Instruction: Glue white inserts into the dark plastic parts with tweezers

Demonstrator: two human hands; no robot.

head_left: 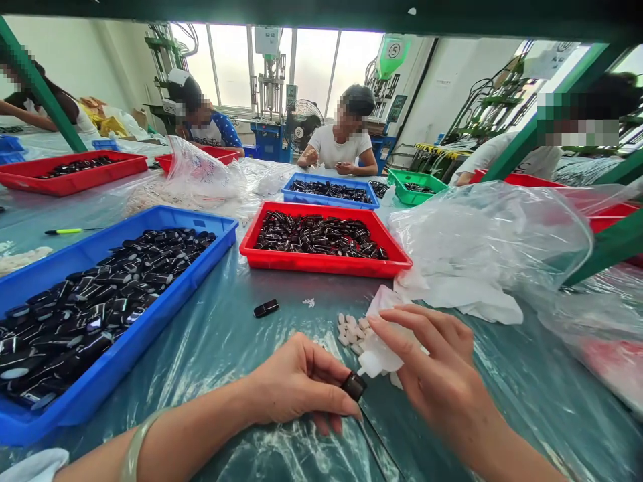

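My left hand (306, 381) pinches a small black glossy piece (354, 385) between thumb and fingers, low in the middle. Right beside it, my right hand (437, 368) holds a white translucent squeeze bottle (380, 356), its narrow tip pointing left at the black piece. Below the left fingertips a thin metal tool (374, 442) runs down to the bottom edge; what holds it is unclear. Small whitish pieces (351, 329) lie in a pile behind the bottle. A single black piece (266, 308) rests on the plastic-covered table (221, 348), near some tiny white bits (309, 302).
A blue tray (201, 268) of black pieces stands at left, a red tray (326, 265) of them ahead. Clear plastic bags (482, 234) lie at right. Green frame bars cross the right side and top. Several people sit across the table.
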